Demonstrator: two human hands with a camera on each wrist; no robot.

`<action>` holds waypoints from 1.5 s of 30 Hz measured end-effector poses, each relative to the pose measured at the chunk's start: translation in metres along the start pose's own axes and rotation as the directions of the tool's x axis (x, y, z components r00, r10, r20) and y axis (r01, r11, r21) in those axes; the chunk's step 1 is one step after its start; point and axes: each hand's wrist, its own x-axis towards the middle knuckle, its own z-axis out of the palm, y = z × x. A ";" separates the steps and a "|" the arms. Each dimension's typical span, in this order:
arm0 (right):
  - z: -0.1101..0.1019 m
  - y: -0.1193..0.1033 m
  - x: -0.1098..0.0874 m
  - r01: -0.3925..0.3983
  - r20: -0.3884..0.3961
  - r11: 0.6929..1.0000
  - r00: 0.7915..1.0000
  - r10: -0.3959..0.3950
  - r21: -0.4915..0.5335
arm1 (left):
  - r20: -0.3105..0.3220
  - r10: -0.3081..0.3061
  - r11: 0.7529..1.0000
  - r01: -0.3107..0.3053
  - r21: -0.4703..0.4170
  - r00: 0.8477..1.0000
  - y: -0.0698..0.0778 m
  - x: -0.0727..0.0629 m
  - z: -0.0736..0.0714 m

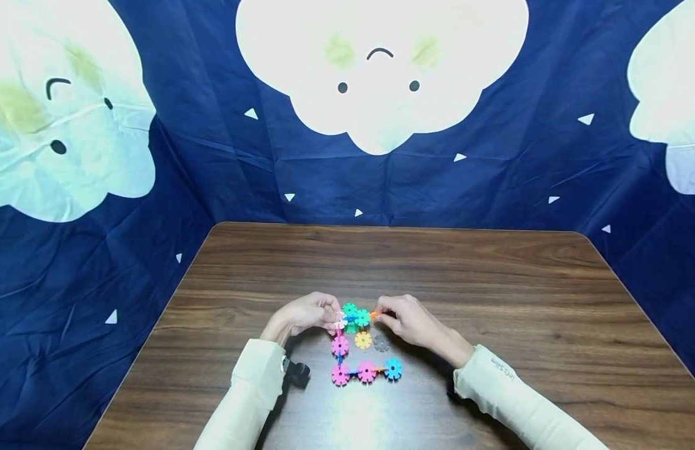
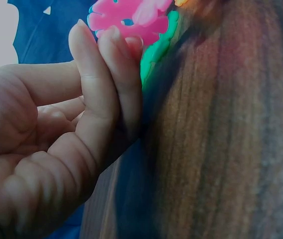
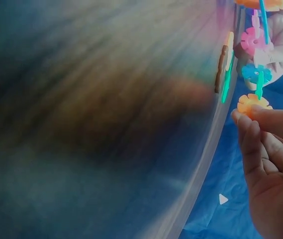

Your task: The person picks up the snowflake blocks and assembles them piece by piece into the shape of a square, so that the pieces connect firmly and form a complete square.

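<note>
My left hand (image 1: pixel 310 312) pinches a pink notched building disc (image 2: pixel 126 22) at its rim, between thumb and fingertips. Across from it, my right hand (image 1: pixel 409 320) grips an orange notched disc (image 3: pixel 254 101) by the edge. A blue disc (image 3: pixel 255 74) and a green one on edge link these two in the right wrist view. From the left hand's end, a chain runs toward me through a pink disc (image 1: pixel 340 345) to a corner pink disc (image 1: pixel 340 375). There it turns right through another pink disc (image 1: pixel 367 372) to a blue end disc (image 1: pixel 392 369).
Loose green discs (image 1: pixel 349 309) lie just behind the joined row. A yellow disc (image 1: pixel 362 340) and a grey disc (image 1: pixel 381 343) lie inside the bend of the chain. All this is on a brown wooden table (image 1: pixel 494 275), with a blue cloth backdrop (image 1: pixel 336 175) behind.
</note>
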 end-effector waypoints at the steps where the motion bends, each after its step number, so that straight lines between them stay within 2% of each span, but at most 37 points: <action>1: 0.000 0.000 0.000 0.000 0.004 1.000 1.000 0.000 0.000 | -0.002 0.002 1.000 -0.002 0.000 1.000 0.000 0.000 0.000; 8: 0.004 -0.003 0.003 0.012 0.030 0.999 1.000 -0.011 -0.036 | -0.011 0.006 1.000 -0.006 -0.006 1.000 0.000 -0.002 0.001; 12: 0.005 -0.004 0.003 0.017 0.040 0.999 0.999 -0.016 -0.036 | 0.008 -0.009 1.000 0.010 -0.015 1.000 -0.001 -0.002 0.000; 17: 0.005 -0.004 0.004 -0.019 0.030 1.000 0.999 0.019 0.020 | 0.039 -0.017 1.000 0.017 -0.008 0.999 0.001 -0.007 -0.004; 23: 0.003 -0.008 0.013 -0.084 0.059 0.993 0.995 0.080 0.077 | 0.042 0.015 1.000 -0.014 -0.019 0.999 0.002 -0.016 -0.012; 29: 0.002 -0.009 0.021 -0.175 0.147 0.978 0.977 0.157 0.112 | 0.039 0.031 0.999 -0.030 -0.035 0.999 -0.003 -0.024 -0.022; 34: 0.003 -0.005 0.027 -0.249 0.215 0.962 0.951 0.221 0.109 | 0.024 0.029 0.999 -0.028 -0.039 0.999 -0.005 -0.030 -0.029; 37: 0.004 -0.002 0.034 -0.268 0.241 0.958 0.941 0.237 0.105 | 0.028 0.037 0.998 -0.036 -0.048 0.999 -0.005 -0.034 -0.031; 42: 0.007 0.001 0.047 -0.264 0.275 0.964 0.930 0.244 0.037 | 0.039 0.052 0.997 -0.050 -0.055 0.998 -0.004 -0.039 -0.034; 45: 0.010 0.002 0.054 -0.231 0.310 0.973 0.924 0.223 -0.009 | 0.051 0.057 0.997 -0.054 -0.058 0.997 -0.005 -0.040 -0.035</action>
